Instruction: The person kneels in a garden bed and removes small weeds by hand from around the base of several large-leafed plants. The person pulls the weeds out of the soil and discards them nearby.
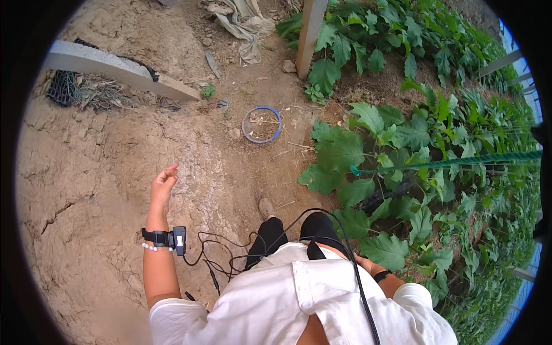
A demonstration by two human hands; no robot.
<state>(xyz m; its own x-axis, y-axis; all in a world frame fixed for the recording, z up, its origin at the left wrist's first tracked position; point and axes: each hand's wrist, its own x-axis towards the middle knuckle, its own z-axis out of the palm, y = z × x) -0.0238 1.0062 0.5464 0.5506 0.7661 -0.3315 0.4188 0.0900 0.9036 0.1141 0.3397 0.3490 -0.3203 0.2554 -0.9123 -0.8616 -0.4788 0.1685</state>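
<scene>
My left hand is held out over bare, cracked soil with its fingers loosely curled and nothing visible in them. A black strapped device and a white bead bracelet are on that wrist. At my right side, my right hand is mostly hidden by my white shirt, close to the leaves of an eggplant plant. Its wrist has a black band. Black cables loop across my waist and thighs. Ahead on the path lies a blue ring with dry debris inside it.
Eggplant rows fill the right side, crossed by a taut green rope. A post stands at the row's edge. Left ahead, a concrete beam slopes into the ground beside dark netting. Crumpled sheeting lies farther ahead.
</scene>
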